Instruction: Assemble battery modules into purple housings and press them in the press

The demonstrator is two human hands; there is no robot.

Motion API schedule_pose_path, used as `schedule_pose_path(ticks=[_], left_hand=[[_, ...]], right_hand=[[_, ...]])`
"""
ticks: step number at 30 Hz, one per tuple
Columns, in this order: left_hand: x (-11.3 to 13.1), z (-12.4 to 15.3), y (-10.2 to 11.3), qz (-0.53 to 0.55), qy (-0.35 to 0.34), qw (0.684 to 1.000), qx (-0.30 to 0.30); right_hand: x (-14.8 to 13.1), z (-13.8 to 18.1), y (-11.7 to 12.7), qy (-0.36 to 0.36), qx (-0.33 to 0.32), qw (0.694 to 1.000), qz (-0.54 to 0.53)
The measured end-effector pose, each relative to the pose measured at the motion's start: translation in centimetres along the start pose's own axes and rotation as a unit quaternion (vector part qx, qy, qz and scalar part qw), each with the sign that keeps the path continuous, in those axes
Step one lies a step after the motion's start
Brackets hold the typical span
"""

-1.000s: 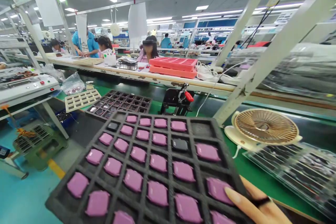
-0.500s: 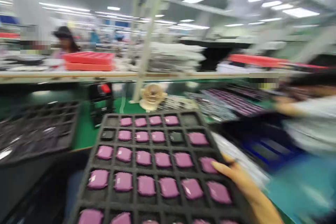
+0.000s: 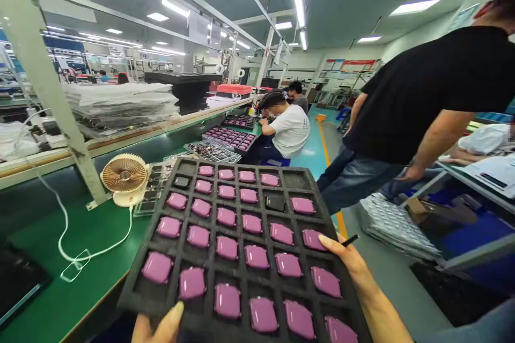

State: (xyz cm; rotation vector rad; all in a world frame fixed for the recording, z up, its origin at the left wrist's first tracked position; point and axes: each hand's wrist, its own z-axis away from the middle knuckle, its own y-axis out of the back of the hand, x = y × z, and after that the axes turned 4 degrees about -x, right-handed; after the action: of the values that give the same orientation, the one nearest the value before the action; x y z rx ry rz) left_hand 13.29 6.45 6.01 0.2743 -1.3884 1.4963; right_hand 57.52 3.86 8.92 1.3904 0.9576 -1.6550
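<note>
A black foam tray (image 3: pixel 134 295), tilted toward me, fills the lower middle of the view. Its square pockets hold rounded purple pieces (image 3: pixel 226 247) that look like watch cases, along with two black ones (image 3: pixel 275 202). One pocket at the far right corner holds no piece. My left hand (image 3: pixel 160 326) grips the near left edge, thumb on top. On the right edge my right hand (image 3: pixel 356 262) is closed, its thumb over the rim beside a purple piece. A thin black stick, perhaps a pen (image 3: pixel 350 240), pokes out from that hand. The fingers under the tray are hidden.
A cream fan (image 3: pixel 125 174) with a white cable stands on the green bench (image 3: pixel 96 230) at left. Beyond are more purple-filled trays (image 3: pixel 229 138) and a seated co-worker (image 3: pixel 292 128). A person in black (image 3: pixel 426 91) stands in the right aisle, near stacked bags (image 3: pixel 398 225).
My view has swung to the right, bringing the aisle and the standing person in. The tray has stayed before me in my right hand, and my left hand now shows at its near edge.
</note>
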Motion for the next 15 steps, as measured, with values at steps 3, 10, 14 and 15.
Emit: schedule_pose_path(ticks=[3, 10, 14, 15], left_hand=[[1.5, -6.5, -3.7, 0.042, -0.100, 0.994, 0.013], [12.0, -27.8, -13.1, 0.127, -0.124, 0.984, -0.013], [17.1, -39.1, -15.7, 0.125, -0.077, 0.989, -0.025], [18.1, -41.7, -16.2, 0.125, -0.067, 0.990, -0.025]], right_hand=[[-2.1, -4.8, 2.0, 0.042, 0.024, 0.999, 0.018], [-9.0, -21.0, 2.6, 0.095, 0.045, 0.994, 0.040], [-11.3, -30.9, 2.1, 0.071, 0.078, 0.993, 0.053], [-11.6, -33.2, 1.9, 0.068, 0.086, 0.993, 0.053]])
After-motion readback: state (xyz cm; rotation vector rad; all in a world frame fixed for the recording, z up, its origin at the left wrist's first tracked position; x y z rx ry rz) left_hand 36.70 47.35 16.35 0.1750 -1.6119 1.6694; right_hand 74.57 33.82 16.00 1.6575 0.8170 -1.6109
